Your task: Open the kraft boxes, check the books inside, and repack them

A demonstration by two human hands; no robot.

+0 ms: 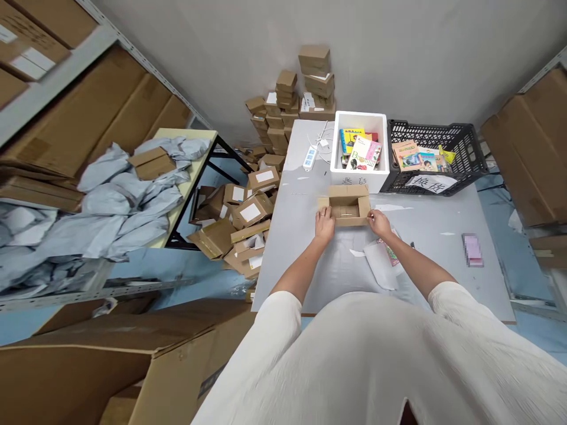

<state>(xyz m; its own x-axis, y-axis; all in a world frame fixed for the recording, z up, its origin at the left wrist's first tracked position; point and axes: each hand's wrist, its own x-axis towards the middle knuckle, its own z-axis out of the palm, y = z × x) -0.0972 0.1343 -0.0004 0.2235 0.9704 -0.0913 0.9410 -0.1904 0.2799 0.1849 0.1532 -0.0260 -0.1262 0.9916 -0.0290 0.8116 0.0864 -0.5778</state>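
Rectangular brown cardboard box [349,222]: left hand [325,226] and right hand [380,224] hold opposite ends, seemingly shaping flaps [364,206], calling next for steadiness.

Arms [297,268] outstretched, left grip [325,225] palm-down, right grip [380,223] curled

A plain brown cardboard box [348,222] is lying open side up near center, toward three o'clock, its flaps spreading outward.

Power strip [310,158] on tabletop [295,236] | grey parcels [116,198] heaped on side table [196,164] | cartons [314,60] stacked by wall [420,53]
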